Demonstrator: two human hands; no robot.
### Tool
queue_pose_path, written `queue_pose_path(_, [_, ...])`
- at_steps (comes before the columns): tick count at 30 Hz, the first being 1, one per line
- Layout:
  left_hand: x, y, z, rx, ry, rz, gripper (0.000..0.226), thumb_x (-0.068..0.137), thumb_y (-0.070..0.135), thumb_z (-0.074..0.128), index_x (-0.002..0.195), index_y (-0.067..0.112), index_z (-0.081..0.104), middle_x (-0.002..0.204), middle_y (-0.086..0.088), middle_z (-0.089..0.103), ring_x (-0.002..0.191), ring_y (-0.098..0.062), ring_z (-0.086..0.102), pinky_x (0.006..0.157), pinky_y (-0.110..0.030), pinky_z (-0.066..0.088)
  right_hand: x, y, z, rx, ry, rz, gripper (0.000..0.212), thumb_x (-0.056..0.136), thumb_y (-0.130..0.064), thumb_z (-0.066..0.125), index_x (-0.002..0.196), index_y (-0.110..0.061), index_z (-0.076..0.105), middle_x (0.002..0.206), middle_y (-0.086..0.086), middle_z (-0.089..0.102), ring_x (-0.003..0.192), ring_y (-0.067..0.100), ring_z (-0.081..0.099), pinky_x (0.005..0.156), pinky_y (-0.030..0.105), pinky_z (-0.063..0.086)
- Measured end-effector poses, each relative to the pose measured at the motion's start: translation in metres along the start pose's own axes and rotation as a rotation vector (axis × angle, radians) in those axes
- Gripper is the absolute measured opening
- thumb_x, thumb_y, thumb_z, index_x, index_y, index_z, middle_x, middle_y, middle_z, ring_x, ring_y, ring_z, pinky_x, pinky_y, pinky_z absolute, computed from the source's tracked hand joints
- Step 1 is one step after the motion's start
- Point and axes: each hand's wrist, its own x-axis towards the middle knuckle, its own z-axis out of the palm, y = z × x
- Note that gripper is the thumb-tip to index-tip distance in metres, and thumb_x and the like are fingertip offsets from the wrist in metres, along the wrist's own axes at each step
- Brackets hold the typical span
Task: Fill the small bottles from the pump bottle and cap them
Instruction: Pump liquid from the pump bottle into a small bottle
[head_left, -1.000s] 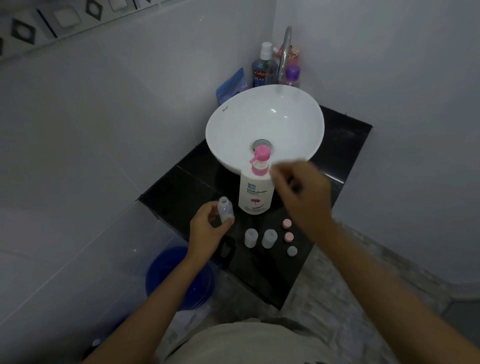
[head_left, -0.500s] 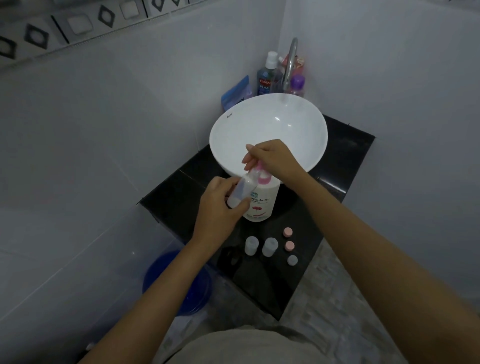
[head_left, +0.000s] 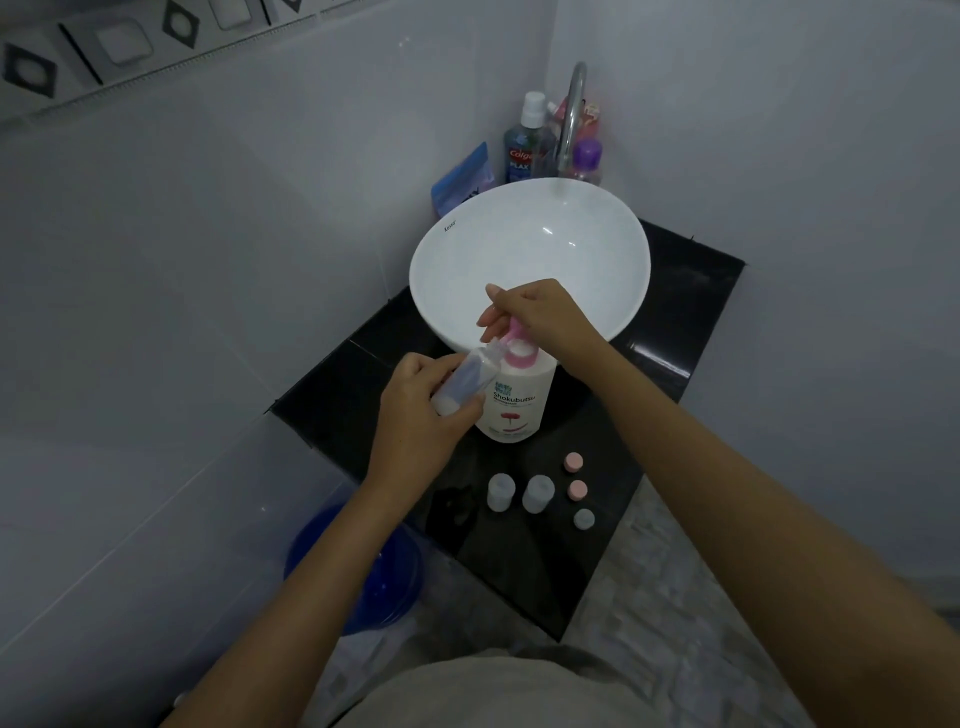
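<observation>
A white pump bottle (head_left: 514, 410) with a pink pump stands on the black counter (head_left: 337, 395) in front of the basin. My right hand (head_left: 535, 312) rests on the pink pump head, fingers curled over it. My left hand (head_left: 421, 415) holds a small clear bottle (head_left: 467, 376) tilted, its mouth up against the pump spout; white liquid lies in its lower end. Two more small bottles (head_left: 501, 492) (head_left: 538, 493) stand uncapped nearer me. Three loose caps lie to their right: two pink (head_left: 573, 462) (head_left: 577, 489) and one grey (head_left: 584, 518).
A white bowl basin (head_left: 530, 249) sits on the counter with a chrome tap (head_left: 571, 114) behind it, beside a mouthwash bottle (head_left: 527, 143), a purple-capped bottle (head_left: 587, 161) and a blue packet (head_left: 462, 179). A blue bucket (head_left: 358, 566) stands on the floor below left. Walls close in on both sides.
My left hand raised the small bottle from beside the pump bottle up to the spout and tilted it. My right hand came down onto the pump head.
</observation>
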Motion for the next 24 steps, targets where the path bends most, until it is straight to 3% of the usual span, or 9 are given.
queue_pose_path(7, [0.007,0.003,0.002,-0.037,-0.011,0.027,0.045,0.080,0.021,0.071,0.123,0.014,0.060,0.096,-0.001,0.050,0.082,0.013,0.046,0.070,0.001,0.038,0.004,0.002,0.003,-0.024,0.005,0.005,0.040,0.094,-0.034,0.052,0.063,-0.016,0.071,0.079,0.013,0.073,0.076,0.019,0.066,0.095,0.039,0.050])
queue_pose_path(12, [0.012,-0.003,0.003,-0.077,-0.042,0.030,0.045,0.081,0.023,0.070,0.125,0.016,0.059,0.096,0.000,0.049,0.083,0.011,0.046,0.071,-0.002,0.040,0.007,0.008,0.007,-0.014,0.066,-0.006,0.047,0.097,-0.029,0.046,0.061,-0.012,0.071,0.071,0.010,0.072,0.077,0.020,0.065,0.096,0.037,0.048])
queue_pose_path(17, [0.016,-0.012,0.004,-0.105,-0.085,0.014,0.047,0.080,0.024,0.070,0.125,0.017,0.059,0.097,0.004,0.050,0.086,0.010,0.048,0.073,-0.003,0.041,0.010,0.015,0.010,0.051,0.041,-0.019,0.047,0.098,-0.027,0.042,0.065,-0.011,0.070,0.065,0.004,0.069,0.074,0.020,0.067,0.087,0.033,0.052])
queue_pose_path(22, [0.017,-0.021,0.006,-0.137,-0.136,-0.015,0.046,0.081,0.023,0.070,0.126,0.018,0.059,0.096,0.010,0.049,0.089,0.008,0.049,0.075,-0.005,0.042,0.009,0.025,0.014,0.025,0.055,-0.010,0.048,0.099,-0.028,0.040,0.079,0.000,0.073,0.076,0.011,0.072,0.078,0.019,0.066,0.068,0.011,0.048])
queue_pose_path(24, [0.016,-0.023,0.006,-0.157,-0.154,-0.023,0.046,0.081,0.021,0.070,0.126,0.018,0.059,0.096,0.009,0.048,0.088,0.007,0.049,0.074,-0.005,0.042,0.008,0.027,0.015,0.011,0.031,0.013,0.048,0.099,-0.030,0.040,0.081,-0.001,0.073,0.080,0.015,0.073,0.073,0.015,0.064,0.062,0.009,0.047])
